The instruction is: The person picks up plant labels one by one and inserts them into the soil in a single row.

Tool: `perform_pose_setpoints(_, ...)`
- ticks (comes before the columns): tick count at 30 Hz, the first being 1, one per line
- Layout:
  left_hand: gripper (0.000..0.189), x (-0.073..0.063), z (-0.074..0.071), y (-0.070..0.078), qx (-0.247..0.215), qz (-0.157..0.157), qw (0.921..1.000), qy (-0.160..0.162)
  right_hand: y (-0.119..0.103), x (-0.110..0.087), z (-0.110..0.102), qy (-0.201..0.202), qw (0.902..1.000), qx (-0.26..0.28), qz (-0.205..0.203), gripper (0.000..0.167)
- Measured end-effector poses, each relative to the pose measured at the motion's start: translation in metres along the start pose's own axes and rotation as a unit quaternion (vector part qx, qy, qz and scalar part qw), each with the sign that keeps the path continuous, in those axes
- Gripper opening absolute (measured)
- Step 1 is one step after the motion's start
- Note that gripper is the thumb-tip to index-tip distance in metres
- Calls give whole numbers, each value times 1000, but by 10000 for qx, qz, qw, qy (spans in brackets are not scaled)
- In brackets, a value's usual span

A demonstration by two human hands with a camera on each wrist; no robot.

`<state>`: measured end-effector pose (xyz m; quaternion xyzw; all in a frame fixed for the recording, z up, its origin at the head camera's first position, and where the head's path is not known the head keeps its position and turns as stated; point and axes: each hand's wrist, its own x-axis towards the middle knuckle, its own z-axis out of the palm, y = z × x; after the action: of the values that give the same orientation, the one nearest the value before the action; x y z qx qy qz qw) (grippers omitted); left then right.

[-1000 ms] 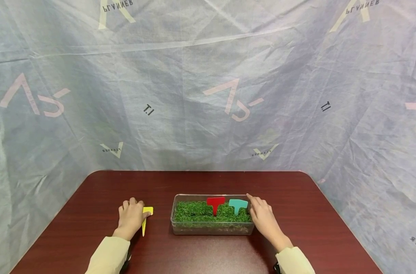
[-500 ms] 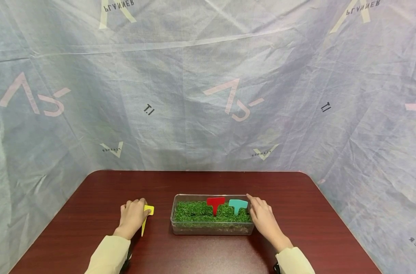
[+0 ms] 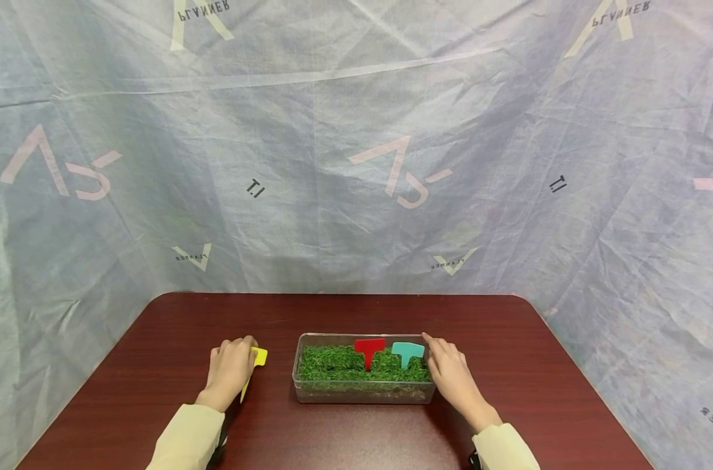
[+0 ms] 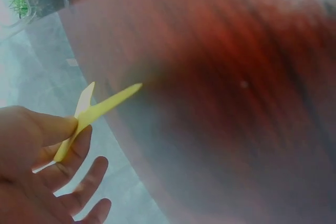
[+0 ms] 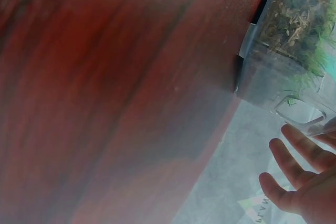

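Note:
My left hand (image 3: 228,372) pinches a yellow T-shaped plant label (image 4: 97,111) between thumb and fingers. In the left wrist view the label's pointed stem juts away from the hand, and the other fingers are spread apart. A clear plastic planter box (image 3: 364,393) filled with green grass stands to the right of this hand. My right hand (image 3: 455,378) rests against the box's right end, near a cut-out handle in the right wrist view, its fingers fairly straight. A red plant label (image 3: 370,346) and a teal plant label (image 3: 408,351) stand upright in the grass.
The dark red wooden table (image 3: 356,437) carries the planter box near its middle. Behind it and at both sides hangs a grey printed cloth (image 3: 321,196).
My left hand has moved slightly right and turned, lifting and tilting the yellow plant label with it. My right hand and the planter box stay where they were.

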<state>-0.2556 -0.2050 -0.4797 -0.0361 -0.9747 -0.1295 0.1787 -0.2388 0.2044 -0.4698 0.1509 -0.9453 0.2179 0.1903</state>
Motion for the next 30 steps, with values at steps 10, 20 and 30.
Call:
perform_pose_setpoints(10,14,3,-8,9,-111,296,9981,536,1,1,0,-31,10000,-5,74,40)
perform_pose_setpoints(20,16,8,-19,26,-281,555,9937,935,2,0,1,-3,10000,5,61,40)
perform_pose_setpoints(30,16,15,-28,44,-435,921,9847,1411,3,0,2,-96,9999,35,125,40)
